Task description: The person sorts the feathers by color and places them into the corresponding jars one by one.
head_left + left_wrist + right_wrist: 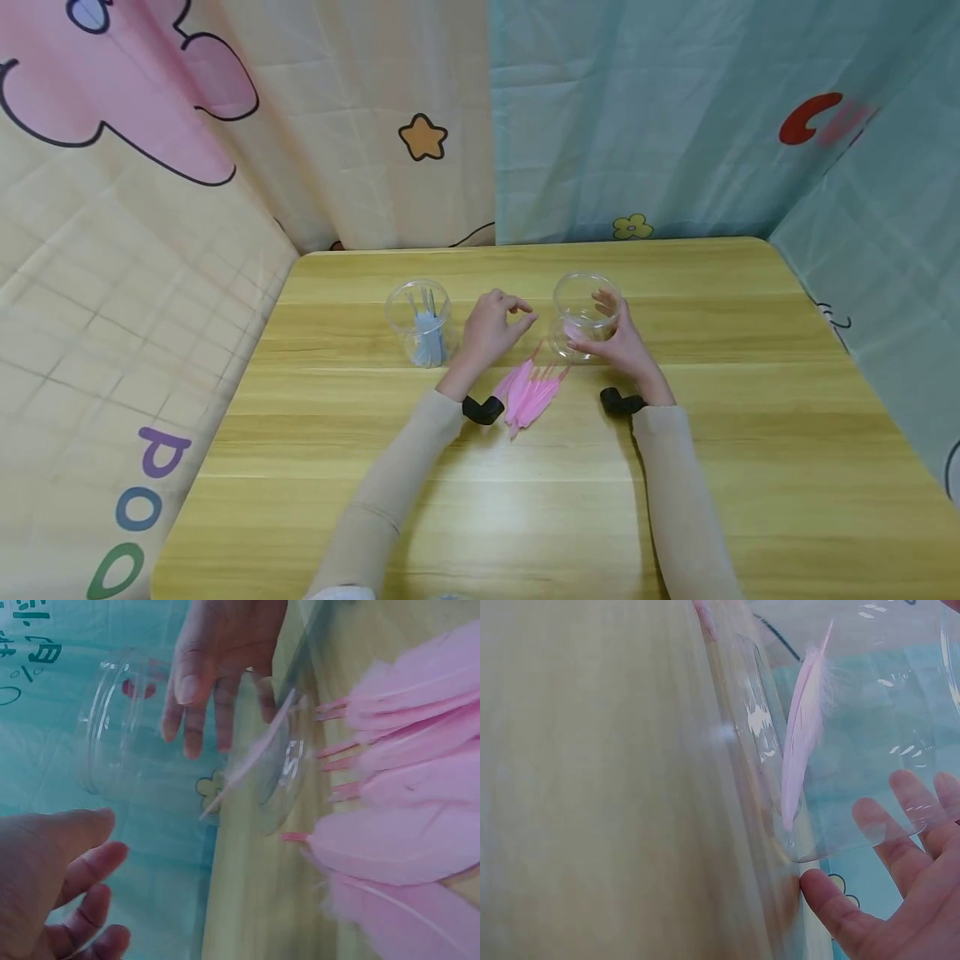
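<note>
A clear jar (576,302) stands on the table with a single pink feather (805,735) leaning inside it. My right hand (628,343) holds the jar from the right side, thumb in front and fingers spread along the far wall. To the left of this jar is my left hand (491,327), its fingers loosely bent and nothing in them. In the left wrist view its fingertips are apart from the jar. Several pink feathers (531,398) lie in a fan on the table between my wrists, quills pointing toward the jar.
A second clear jar (397,321) with several light blue feathers (429,342) stands left of my left hand. The wooden table (495,533) ends at the back against printed curtains (637,117). Black wrist straps (483,410) show at both cuffs.
</note>
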{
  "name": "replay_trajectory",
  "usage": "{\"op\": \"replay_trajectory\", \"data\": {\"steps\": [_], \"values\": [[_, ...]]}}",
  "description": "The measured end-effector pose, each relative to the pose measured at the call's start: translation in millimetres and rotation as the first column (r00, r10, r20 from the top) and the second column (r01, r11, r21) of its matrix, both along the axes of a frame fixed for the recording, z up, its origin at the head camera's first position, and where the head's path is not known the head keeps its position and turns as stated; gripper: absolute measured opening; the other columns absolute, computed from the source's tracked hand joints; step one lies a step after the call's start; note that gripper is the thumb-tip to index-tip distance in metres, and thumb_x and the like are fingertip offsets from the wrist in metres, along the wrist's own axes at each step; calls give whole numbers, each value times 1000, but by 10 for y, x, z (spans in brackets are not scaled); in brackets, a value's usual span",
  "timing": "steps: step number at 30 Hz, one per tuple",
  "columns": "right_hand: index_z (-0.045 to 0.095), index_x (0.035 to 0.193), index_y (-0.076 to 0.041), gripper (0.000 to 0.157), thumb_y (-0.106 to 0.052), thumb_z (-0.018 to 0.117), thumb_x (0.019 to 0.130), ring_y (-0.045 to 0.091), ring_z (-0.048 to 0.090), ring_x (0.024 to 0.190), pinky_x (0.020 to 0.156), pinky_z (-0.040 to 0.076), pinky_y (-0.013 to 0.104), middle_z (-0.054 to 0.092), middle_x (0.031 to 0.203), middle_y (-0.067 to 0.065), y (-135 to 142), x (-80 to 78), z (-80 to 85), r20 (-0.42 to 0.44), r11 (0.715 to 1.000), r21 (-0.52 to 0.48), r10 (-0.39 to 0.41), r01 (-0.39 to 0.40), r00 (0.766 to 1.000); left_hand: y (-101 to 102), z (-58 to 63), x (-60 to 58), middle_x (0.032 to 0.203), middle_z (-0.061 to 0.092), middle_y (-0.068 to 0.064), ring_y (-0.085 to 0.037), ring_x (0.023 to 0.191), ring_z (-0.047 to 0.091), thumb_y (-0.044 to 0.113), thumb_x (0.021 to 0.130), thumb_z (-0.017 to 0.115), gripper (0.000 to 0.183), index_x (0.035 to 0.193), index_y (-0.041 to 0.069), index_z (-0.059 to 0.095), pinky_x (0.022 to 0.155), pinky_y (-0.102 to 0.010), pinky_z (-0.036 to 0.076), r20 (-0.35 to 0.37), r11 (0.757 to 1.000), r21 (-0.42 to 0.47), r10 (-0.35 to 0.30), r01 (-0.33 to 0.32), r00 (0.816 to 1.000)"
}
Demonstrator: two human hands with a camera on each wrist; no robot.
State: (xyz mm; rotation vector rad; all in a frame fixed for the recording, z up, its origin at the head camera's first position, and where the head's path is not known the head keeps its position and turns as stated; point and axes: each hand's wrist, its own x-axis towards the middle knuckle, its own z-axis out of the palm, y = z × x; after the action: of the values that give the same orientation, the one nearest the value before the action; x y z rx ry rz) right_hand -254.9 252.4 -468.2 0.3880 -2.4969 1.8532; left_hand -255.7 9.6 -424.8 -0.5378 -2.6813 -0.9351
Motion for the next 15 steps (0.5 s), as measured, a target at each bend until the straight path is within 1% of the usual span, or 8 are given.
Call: {"op": "replay_trajectory", "data": {"steps": [2,4,7,10,12,15], "values": [[15,146,-9,101,-11,84,72,32,22,136,106,20,57,25,149,11,8,-13,-4,-5,1000,2,2,-2,1000,1,-70,28,91,61,-6,-16,83,50,40,88,66,25,93,16,75,68,-28,42,76,998,-61,9,-5,997],[15,146,-8,102,-11,84,72,32,23,136,106,21,57,26,149,11,12,-21,-5,-9,1000,8,4,-4,1000,13,-133,54,90,61,-4,-16,82,50,42,86,68,27,89,17,75,69,-28,41,127,995,-97,20,-8,992],[16,146,-7,102,-14,85,71,32,23,135,105,21,58,27,148,10,17,-22,-6,-14,1000,13,1,0,1000,45,-210,73,84,60,-1,-15,79,50,47,83,70,30,83,17,74,68,-29,40,160,990,-138,41,-19,986],[15,146,-7,103,-16,85,71,32,23,136,105,21,58,27,149,10,18,-20,-6,-17,1000,20,1,-1,1000,84,-262,78,80,57,3,-15,78,50,53,81,69,35,79,19,72,67,-30,40,184,979,-199,82,-45,979],[15,146,-8,103,-16,85,71,32,24,136,105,21,58,27,149,9,17,-17,-12,-16,1000,21,1,-1,1000,108,-288,79,79,56,5,-16,79,50,56,79,68,36,76,21,70,68,-31,40,207,970,-236,112,-62,972],[15,147,-9,103,-16,85,71,31,24,136,105,22,57,27,149,10,16,-8,-18,-14,1000,26,3,-3,1000,139,-311,86,80,54,5,-17,82,49,58,78,69,36,72,22,67,71,-34,40,248,962,-264,142,-75,958]]}}
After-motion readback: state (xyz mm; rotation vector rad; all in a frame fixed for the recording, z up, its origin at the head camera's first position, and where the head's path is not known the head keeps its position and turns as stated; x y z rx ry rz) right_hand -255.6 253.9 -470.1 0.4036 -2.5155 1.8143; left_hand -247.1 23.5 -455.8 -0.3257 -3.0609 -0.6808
